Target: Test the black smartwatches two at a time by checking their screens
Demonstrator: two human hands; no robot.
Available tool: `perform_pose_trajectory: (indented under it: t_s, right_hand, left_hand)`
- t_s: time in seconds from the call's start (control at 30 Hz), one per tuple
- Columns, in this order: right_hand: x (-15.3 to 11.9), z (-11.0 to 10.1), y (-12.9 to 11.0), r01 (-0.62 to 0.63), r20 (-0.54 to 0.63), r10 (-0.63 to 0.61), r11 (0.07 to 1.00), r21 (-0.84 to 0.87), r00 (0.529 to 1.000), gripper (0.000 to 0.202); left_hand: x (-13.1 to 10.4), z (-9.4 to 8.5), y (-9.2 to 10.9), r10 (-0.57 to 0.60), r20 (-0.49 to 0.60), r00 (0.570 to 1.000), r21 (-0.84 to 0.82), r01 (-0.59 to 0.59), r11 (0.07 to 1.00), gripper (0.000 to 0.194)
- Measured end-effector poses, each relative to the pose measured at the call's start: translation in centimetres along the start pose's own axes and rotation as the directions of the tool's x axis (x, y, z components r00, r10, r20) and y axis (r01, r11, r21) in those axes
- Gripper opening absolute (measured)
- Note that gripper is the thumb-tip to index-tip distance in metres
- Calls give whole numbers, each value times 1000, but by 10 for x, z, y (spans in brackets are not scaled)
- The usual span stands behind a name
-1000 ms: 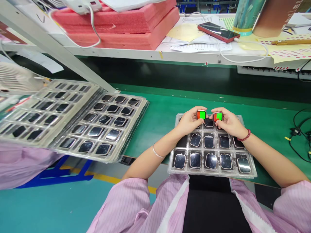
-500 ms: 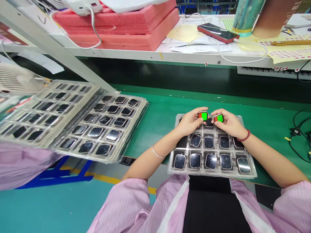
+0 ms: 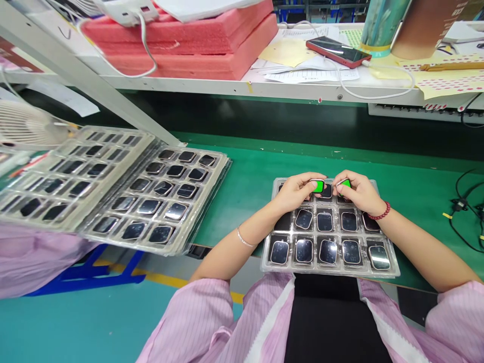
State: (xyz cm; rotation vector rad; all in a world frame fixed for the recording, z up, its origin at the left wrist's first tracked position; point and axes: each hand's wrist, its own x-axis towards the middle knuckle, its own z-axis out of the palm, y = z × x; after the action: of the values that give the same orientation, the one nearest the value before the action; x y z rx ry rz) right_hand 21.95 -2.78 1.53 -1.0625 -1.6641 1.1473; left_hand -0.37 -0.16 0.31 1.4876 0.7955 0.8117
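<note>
While our inward-angled left hand [image 3: 293, 192] and right hand [image 3: 361, 192] grip watches [image 3: 318, 187] over a tray [image 3: 321, 269], desk [image 3: 245, 181] extends past its far edge.

"Where is the camera?"
"On the wearer's head, facing forward and down."
"How near?"
"Close: the wearer's torso [image 3: 328, 317] fills five o'clock, the left hand [image 3: 293, 194] and right hand [image 3: 361, 194] sit at three, and the white shelf [image 3: 212, 85] crosses twelve, farther off."
</note>
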Motion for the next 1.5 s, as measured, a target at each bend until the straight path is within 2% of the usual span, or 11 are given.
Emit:
perform_pose_trajectory:
  t_s: [0.1, 0.23, 0.33, 0.43, 0.63, 0.83, 1.17, 1.37, 1.5]
  right_hand:
    - [0, 0, 1, -13, 11, 12, 999, 53, 1000, 13]
    - [0, 1, 4, -42, 10, 41, 991, 128, 999, 28]
    - [1, 2, 7, -65, -1, 65, 991, 113, 998, 33]
    - [1, 2, 8, -79, -4, 80, 992, 98, 997, 32]
    - [0, 2, 10, -22, 14, 21, 996, 84, 1000, 42]
    - [0, 2, 12, -35, 28, 33, 996, 79, 999, 37]
    - [0, 1, 18, -11, 62, 6, 997, 78, 998, 49]
    - [-1, 1, 18, 1, 37, -4, 996, 87, 999, 63]
    - [-3, 5, 13, -3, -42, 8, 992, 129, 999, 63]
  left_hand:
    - [0, 0, 1, -2, 8, 1000, -12, 3, 1000, 37]
    - [1, 1, 3, 49, 9, 999, -25, -49, 999, 48]
    - [2, 1, 2, 51, -26, 998, -11, -51, 999, 48]
    - [3, 1, 2, 7, -40, 999, -64, -10, 998, 42]
    - [3, 1, 4, 22, -83, 996, -72, -28, 997, 47]
    - [4, 1, 4, 18, -84, 996, -85, -26, 996, 33]
    - [3, 1, 2, 30, -75, 997, -70, -35, 997, 52]
    - [6, 0, 0, -2, -58, 998, -234, -12, 972, 67]
    - [6, -6, 4, -78, 37, 996, -431, 87, 898, 72]
